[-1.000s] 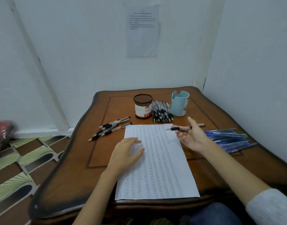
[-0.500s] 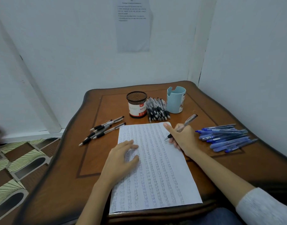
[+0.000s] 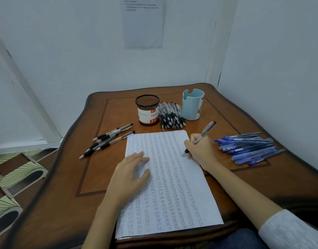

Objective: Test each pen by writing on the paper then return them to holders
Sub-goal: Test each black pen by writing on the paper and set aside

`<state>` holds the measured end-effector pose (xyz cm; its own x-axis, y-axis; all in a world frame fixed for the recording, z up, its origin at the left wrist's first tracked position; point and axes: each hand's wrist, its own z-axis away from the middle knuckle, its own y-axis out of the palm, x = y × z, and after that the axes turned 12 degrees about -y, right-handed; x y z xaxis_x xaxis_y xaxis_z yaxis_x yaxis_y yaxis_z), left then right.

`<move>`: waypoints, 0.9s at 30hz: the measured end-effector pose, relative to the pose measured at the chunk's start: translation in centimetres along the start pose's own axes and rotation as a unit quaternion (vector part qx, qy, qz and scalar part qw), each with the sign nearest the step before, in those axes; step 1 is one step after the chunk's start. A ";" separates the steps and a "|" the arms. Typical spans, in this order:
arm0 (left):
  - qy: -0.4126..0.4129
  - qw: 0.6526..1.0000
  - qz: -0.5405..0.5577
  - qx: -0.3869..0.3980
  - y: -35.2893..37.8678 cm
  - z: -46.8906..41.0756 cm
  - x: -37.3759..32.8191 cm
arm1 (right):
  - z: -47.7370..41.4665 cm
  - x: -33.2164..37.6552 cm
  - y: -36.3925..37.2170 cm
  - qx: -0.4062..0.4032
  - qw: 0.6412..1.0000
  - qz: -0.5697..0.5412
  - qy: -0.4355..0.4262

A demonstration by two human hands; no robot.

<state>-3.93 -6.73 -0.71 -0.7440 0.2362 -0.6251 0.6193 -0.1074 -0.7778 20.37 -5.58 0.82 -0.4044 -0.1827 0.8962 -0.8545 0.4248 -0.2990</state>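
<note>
The right hand (image 3: 202,151) grips a grey-barrelled pen (image 3: 207,130) in a writing hold. Its fingers (image 3: 188,143) are curled round the lower barrel near the black grip. The pen's tip points down and to the left and meets the paper (image 3: 172,186) near that sheet's right edge, in its upper part. The long axis runs on a diagonal from the tip up and to the right, with the dark butt end leaning toward the far right of the tabletop (image 3: 93,177).

The left hand (image 3: 129,175) lies palm down on the left half of the paper. Its fingers (image 3: 137,155) are straight and slightly spread and hold nothing. The sheet lies lengthwise from the near edge of the tabletop toward the holders and is covered in columns of small handwriting.

At the back stand a black mesh holder (image 3: 147,110) with a red and white label and a light blue holder (image 3: 192,105). Both are upright. Between them lies a heap of black-grip pens (image 3: 170,115) with their tips toward the paper. A few loose black-grip pens (image 3: 107,141) lie on a slant left of the paper. A pile of blue pens (image 3: 249,148) lies to the right of the writing hand, mostly crosswise.

A printed notice (image 3: 143,24) hangs on the wall behind. A patterned tiled floor (image 3: 14,177) shows at left, and a grey sleeve (image 3: 289,229) covers the right forearm.
</note>
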 end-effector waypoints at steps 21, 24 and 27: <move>-0.003 1.000 -0.014 -0.001 0.1 0.0 -0.1 | 0.1 0.0 -0.1 -0.001 0.999 -0.019 -0.031; -0.003 1.000 -0.015 0.002 0.1 0.0 -0.1 | 0.1 -0.3 -0.3 -0.030 0.999 -0.021 -0.040; -0.002 1.000 -0.013 0.000 0.1 0.0 0.0 | 0.0 -0.4 -0.3 -0.020 0.999 -0.022 -0.038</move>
<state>-3.87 -6.77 -0.73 -0.7610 0.2353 -0.6046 0.5994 -0.1014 -0.7940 20.76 -5.60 0.53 -0.3914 -0.2690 0.8800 -0.8592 0.4492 -0.2448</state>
